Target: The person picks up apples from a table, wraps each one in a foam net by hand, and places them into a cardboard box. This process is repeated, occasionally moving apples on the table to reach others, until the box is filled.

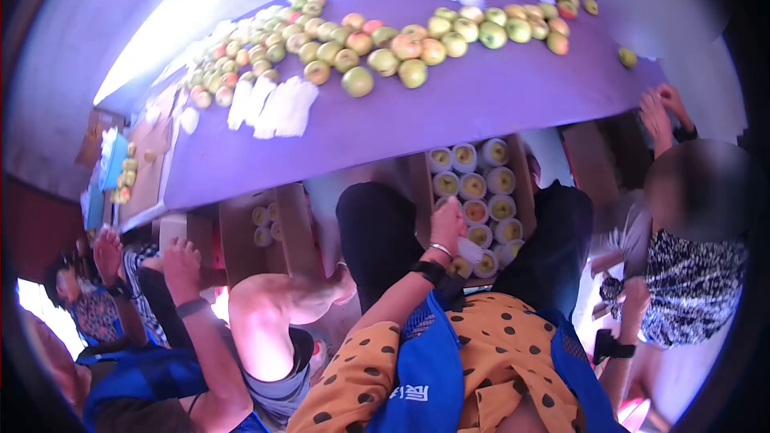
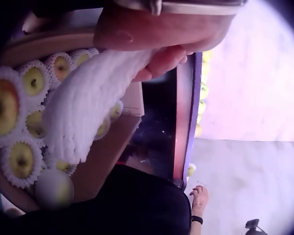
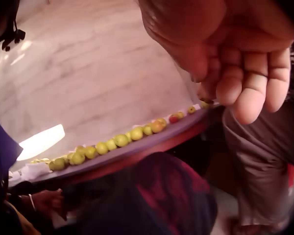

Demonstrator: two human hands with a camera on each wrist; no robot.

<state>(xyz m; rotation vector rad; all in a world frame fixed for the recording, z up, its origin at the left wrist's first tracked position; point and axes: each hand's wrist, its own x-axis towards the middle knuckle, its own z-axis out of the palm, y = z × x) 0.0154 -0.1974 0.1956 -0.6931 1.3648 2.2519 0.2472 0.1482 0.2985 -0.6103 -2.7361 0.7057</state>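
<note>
My left hand [image 1: 447,224] is over an open carton [image 1: 521,172] between my knees. It grips a white foam net sleeve [image 2: 88,100], which hangs long and limp over the packed fruit. Inside the carton stand rows of yellow-green and reddish apples [image 2: 22,160], each in a white foam net with its top showing. My right hand [image 3: 235,63] is out to my right side, away from the carton. Its fingers are relaxed and slightly bent, with nothing in them.
A purple-covered table [image 1: 481,96] lies ahead with many loose apples [image 1: 357,82] and a stack of foam nets [image 1: 285,108]. A second carton [image 1: 233,232] stands to the left. People sit close on both sides, one in a patterned dress [image 1: 694,289] at the right.
</note>
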